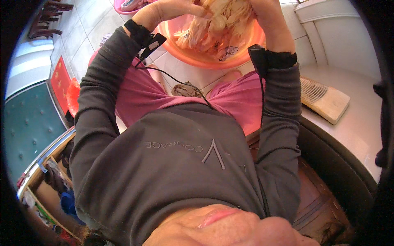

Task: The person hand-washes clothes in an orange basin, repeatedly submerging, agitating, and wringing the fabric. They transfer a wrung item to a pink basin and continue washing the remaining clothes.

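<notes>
A bunched, pale yellowish cloth (226,18) hangs in folds over an orange plastic basin (243,63) at the top of the head view. My left hand (184,8) grips its left side, the thumb lying across the folds. On the other side my right hand (267,18) holds the bundle, with most of its fingers hidden behind the cloth or cut off by the frame edge. The cloth's lower part rests inside the basin, near a darker patterned patch (228,53). Black straps with small devices sit around both wrists.
A wooden washboard (326,100) lies on a pale surface at the right. A pink basin (123,11) with fabric stands at the upper left. A crumpled brown cloth (186,89) is on the tiled floor between my feet. An open drawer (50,196) with items is at the lower left.
</notes>
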